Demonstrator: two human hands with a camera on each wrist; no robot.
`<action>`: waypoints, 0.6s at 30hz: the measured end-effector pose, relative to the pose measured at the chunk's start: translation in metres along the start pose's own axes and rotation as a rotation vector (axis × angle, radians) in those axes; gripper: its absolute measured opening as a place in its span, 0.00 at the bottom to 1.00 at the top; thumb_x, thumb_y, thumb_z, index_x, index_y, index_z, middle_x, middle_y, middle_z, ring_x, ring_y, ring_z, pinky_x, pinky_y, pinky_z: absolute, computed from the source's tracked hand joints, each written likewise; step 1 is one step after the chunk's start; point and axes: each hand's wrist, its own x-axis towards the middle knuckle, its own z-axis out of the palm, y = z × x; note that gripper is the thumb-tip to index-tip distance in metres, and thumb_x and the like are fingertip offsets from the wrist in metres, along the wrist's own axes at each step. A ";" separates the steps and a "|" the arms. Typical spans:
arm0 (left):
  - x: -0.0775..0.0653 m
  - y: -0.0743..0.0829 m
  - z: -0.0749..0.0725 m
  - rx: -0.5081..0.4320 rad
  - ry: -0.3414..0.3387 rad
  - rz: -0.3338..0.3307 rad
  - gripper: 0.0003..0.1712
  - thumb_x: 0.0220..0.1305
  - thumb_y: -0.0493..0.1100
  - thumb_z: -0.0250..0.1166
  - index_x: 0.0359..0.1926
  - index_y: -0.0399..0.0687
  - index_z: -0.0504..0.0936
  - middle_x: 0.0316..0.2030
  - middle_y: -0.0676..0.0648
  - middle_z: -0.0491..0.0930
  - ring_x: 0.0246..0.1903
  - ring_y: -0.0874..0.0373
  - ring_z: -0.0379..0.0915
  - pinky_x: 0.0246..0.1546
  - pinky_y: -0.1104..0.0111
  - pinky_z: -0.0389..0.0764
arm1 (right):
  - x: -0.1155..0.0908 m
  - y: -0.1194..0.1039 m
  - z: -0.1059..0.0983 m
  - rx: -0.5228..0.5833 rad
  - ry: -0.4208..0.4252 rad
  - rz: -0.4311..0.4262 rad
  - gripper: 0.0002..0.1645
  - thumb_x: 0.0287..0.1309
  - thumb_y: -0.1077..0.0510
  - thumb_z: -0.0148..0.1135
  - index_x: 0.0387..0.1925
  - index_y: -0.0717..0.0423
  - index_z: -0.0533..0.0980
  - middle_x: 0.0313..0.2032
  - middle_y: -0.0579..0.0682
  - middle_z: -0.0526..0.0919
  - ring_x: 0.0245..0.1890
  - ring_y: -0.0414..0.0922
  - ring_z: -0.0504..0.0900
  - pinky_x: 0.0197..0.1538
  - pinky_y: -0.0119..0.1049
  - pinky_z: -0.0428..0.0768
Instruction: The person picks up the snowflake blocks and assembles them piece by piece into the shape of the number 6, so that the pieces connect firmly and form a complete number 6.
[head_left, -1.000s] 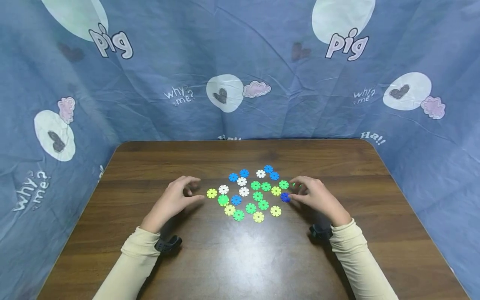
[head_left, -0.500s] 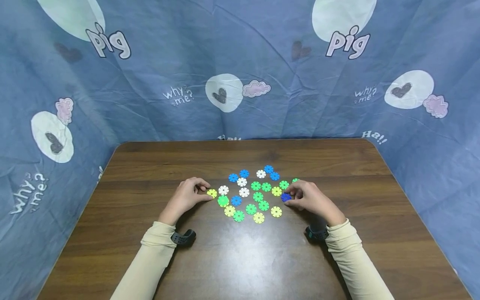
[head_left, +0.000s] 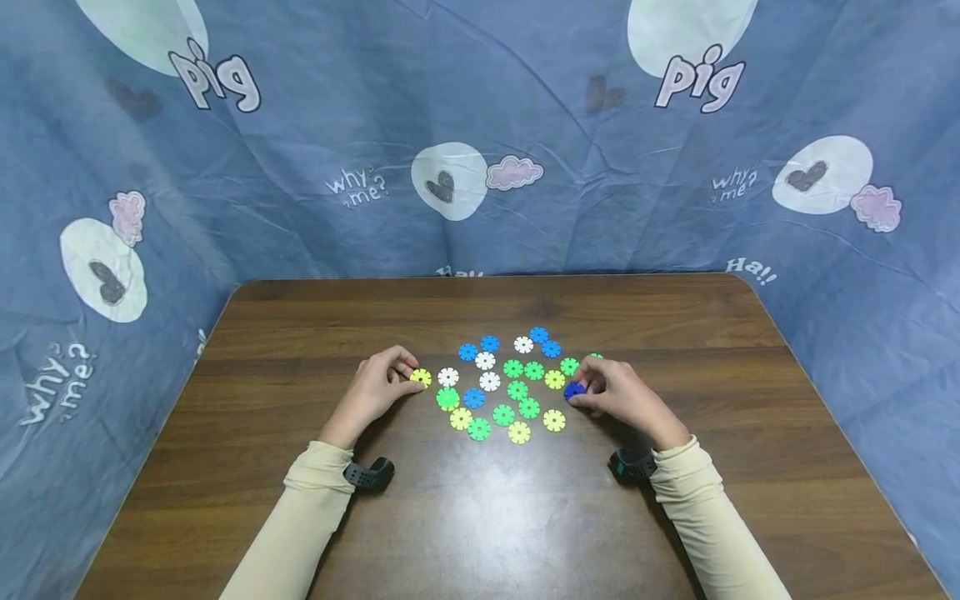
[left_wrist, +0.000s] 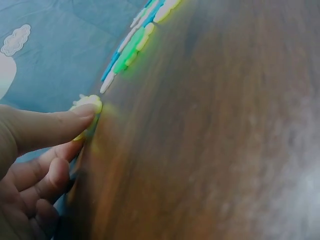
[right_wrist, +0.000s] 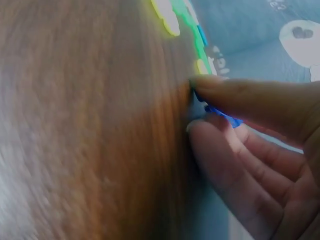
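My left hand (head_left: 371, 396) pinches a yellow notched plastic disc (head_left: 421, 378) at the left end of a spread of similar discs. Up close in the left wrist view, the thumb lies over the face of that yellow disc (left_wrist: 96, 101), tilted up at the tabletop. At the right end of the spread, my right hand (head_left: 626, 400) holds a dark blue notched disc (head_left: 573, 390) between thumb and fingers. The right wrist view shows the dark blue disc (right_wrist: 235, 122) partly hidden behind the thumb.
Between the hands lie several green discs (head_left: 517, 390), white discs (head_left: 490, 382), lighter blue discs (head_left: 474, 398) and yellow discs (head_left: 519, 432). One green disc (head_left: 447, 397) overlaps a yellow one. Beyond the brown wooden table (head_left: 480, 517) hangs a blue printed cloth (head_left: 300, 125).
My left hand has moved right to the yellow disc and pinched it, shifting it slightly back and left. My right hand's fingers have closed in on the dark blue disc.
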 end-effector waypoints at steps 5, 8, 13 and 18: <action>0.002 0.001 -0.002 -0.247 0.007 -0.023 0.18 0.62 0.36 0.75 0.50 0.35 0.79 0.37 0.39 0.89 0.34 0.54 0.87 0.38 0.63 0.87 | 0.001 -0.008 0.004 0.025 0.061 -0.075 0.08 0.63 0.66 0.69 0.43 0.62 0.82 0.36 0.57 0.89 0.32 0.45 0.88 0.34 0.34 0.88; 0.000 0.011 -0.002 -0.477 -0.019 -0.063 0.19 0.65 0.34 0.71 0.53 0.30 0.77 0.38 0.37 0.89 0.34 0.54 0.89 0.35 0.65 0.90 | 0.000 -0.016 0.009 0.047 0.140 -0.118 0.08 0.63 0.66 0.70 0.43 0.61 0.84 0.38 0.57 0.91 0.37 0.45 0.90 0.41 0.32 0.89; -0.007 0.044 0.004 -0.694 -0.049 -0.079 0.18 0.66 0.33 0.70 0.53 0.27 0.80 0.35 0.46 0.90 0.35 0.54 0.90 0.39 0.63 0.90 | 0.003 -0.039 0.018 0.216 0.296 -0.187 0.08 0.60 0.65 0.73 0.41 0.61 0.86 0.38 0.57 0.92 0.35 0.39 0.90 0.41 0.32 0.89; -0.015 0.077 0.018 -0.793 -0.111 -0.068 0.18 0.64 0.33 0.71 0.52 0.26 0.81 0.32 0.50 0.89 0.34 0.53 0.91 0.43 0.55 0.90 | 0.001 -0.069 0.035 0.403 0.331 -0.289 0.07 0.58 0.69 0.73 0.39 0.67 0.85 0.37 0.64 0.90 0.30 0.40 0.90 0.34 0.39 0.90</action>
